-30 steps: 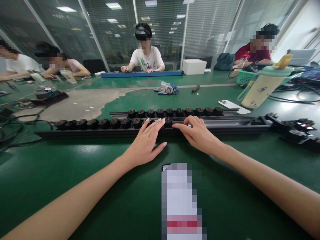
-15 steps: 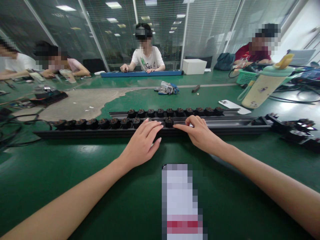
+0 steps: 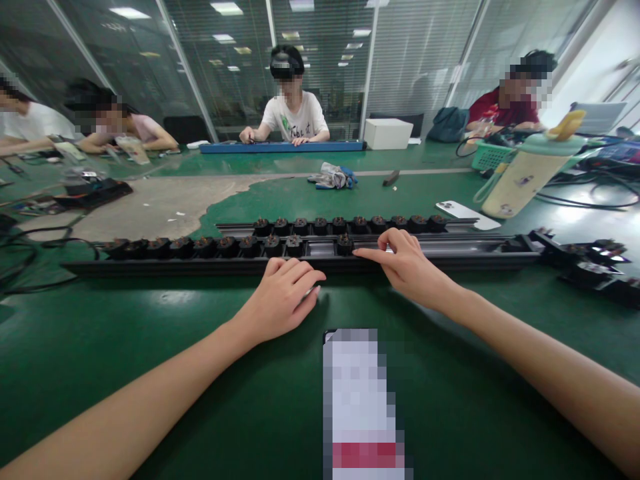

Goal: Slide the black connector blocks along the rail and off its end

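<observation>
Long black channel-shaped rails [image 3: 200,269]: two. Black, roughly round plug units with copper-coloured pins [image 3: 345,246]: twenty, comprising ten on the front rail and ten on the rear rail [image 3: 233,229]. Loose black pinned parts [image 3: 593,273] at the right: overlapped; count not determinable. Wearer's bare hands: two, left hand [image 3: 285,298] and right hand [image 3: 404,260]. Flat rectangular phones: two, one bright-screened [image 3: 357,393], one white-backed [image 3: 467,215]. Seated co-workers [image 3: 296,120]: four. Pale-yellow bottle with mint-green lid [image 3: 527,177]: one. Green plastic basket [image 3: 489,155]: one.
</observation>
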The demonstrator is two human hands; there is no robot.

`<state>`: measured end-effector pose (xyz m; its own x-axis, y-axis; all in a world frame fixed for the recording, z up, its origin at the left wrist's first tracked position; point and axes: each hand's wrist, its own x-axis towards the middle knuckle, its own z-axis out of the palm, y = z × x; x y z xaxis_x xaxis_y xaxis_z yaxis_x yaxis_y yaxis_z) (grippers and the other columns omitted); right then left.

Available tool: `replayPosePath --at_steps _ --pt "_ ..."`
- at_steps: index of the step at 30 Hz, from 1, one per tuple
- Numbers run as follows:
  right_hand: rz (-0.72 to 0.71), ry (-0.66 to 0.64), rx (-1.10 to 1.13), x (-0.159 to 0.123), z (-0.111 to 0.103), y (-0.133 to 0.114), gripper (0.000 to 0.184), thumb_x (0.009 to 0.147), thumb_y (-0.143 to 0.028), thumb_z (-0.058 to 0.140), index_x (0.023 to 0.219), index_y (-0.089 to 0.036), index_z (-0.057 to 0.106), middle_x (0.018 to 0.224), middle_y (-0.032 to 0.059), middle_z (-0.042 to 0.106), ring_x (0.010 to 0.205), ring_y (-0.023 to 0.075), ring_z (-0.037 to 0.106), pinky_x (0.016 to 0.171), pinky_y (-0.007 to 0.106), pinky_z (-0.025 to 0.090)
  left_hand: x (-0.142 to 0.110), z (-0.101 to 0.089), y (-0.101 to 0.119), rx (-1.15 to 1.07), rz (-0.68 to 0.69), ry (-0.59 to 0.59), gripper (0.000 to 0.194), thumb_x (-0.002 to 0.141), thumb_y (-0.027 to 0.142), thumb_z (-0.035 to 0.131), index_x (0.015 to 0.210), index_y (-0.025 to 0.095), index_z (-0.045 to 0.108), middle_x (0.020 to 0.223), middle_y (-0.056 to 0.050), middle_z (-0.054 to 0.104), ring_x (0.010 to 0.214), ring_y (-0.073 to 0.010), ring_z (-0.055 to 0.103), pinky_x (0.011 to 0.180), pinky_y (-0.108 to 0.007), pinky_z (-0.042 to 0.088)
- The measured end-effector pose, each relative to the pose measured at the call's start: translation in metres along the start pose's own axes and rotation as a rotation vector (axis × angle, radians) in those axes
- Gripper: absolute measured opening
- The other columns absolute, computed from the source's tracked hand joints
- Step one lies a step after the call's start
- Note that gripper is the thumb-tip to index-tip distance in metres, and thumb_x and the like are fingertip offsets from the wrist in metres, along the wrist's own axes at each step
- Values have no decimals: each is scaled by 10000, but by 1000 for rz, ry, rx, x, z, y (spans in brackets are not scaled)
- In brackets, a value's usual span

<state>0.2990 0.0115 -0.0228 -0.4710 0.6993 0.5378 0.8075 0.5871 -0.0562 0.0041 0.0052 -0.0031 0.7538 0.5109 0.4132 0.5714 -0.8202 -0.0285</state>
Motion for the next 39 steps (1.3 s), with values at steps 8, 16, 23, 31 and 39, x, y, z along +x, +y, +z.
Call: replayPosePath --at_steps 8,16,23,31,39 --pt "-2 10 21 -1 -1 5 511 983 -143 338 1339 -306 666 1024 105 466 972 210 437 889 394 401 0 1 -1 -70 -19 -45 220 1053 260 424 1075 178 627 1035 -53 736 927 -198 631 851 -389 346" --pt "3 32 23 -2 -8 5 482 986 -135 346 1278 -263 707 985 101 472 950 202 438 882 391 394 -2 2 -3 -83 -21 -47 207 1056 256 422 1024 182 613 996 -37 720 904 -192 618 849 -382 328" --pt "7 17 29 -2 -14 6 458 987 -144 364 1258 -241 720 968 105 516 923 197 441 863 385 388 -1 1 -2 -88 -23 -50 205 1054 252 425 1008 184 613 982 -35 715 891 -189 613 842 -378 325" --pt "20 -15 63 -3 -16 9 423 987 -156 399 1223 -211 746 924 102 569 898 196 463 841 384 377 -1 2 -2 -84 -18 -53 202 1058 248 424 1005 180 607 965 -31 700 889 -188 605 848 -380 307" --pt "32 3 49 -4 -20 13 381 972 -148 443 1148 -223 773 878 78 598 877 185 500 813 375 342 -1 1 -3 -87 -15 -35 179 1048 236 442 1133 159 579 1018 -47 705 866 -177 607 862 -378 306"
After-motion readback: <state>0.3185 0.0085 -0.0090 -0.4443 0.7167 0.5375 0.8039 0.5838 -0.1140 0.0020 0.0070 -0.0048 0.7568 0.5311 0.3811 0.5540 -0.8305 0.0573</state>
